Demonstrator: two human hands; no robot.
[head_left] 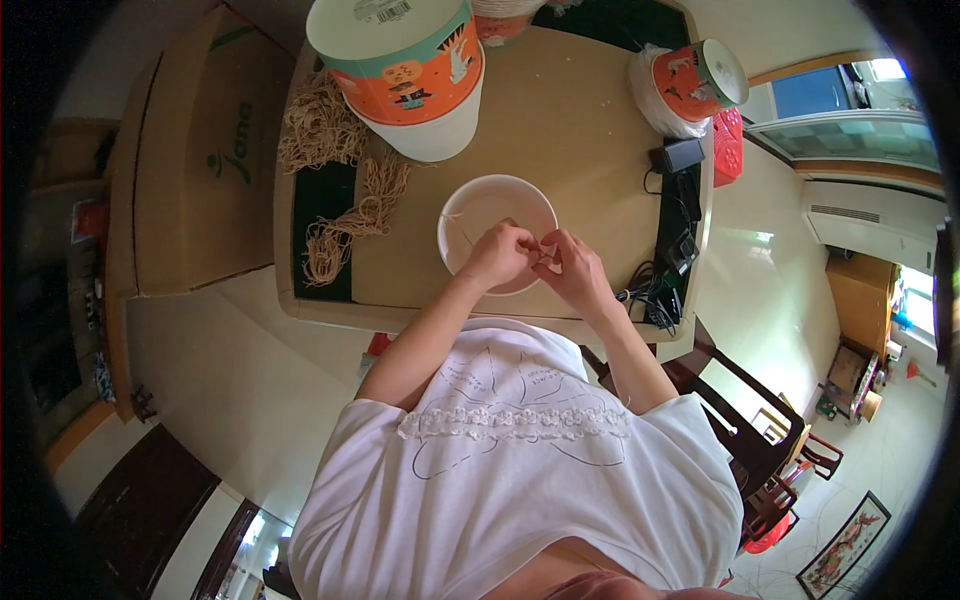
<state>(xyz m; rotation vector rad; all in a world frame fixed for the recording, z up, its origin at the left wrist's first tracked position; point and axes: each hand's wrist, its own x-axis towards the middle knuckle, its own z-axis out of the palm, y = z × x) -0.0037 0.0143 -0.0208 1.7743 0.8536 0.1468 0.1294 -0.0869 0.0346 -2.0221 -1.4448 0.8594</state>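
A round white tub [478, 196] stands at the near middle of the table, its open mouth facing up. Over its right side, my left hand [505, 255] and my right hand [575, 270] meet with fingertips pinched close together. A thin cream cord [458, 226] shows inside the far left of the tub and runs toward my left hand. Both hands appear to pinch a small pale piece of this cord, though my fingers hide most of it. Left of the tub lie loose bundles of the same cord [375, 195].
A tall stack of upside-down printed tubs [405, 95] stands at the far left. A smaller plastic-wrapped stack [685, 85] lies at the far right. Along the right edge are a black power adapter [680, 155] and tangled cables [650, 295]. A large cardboard box [205, 165] borders the table's left.
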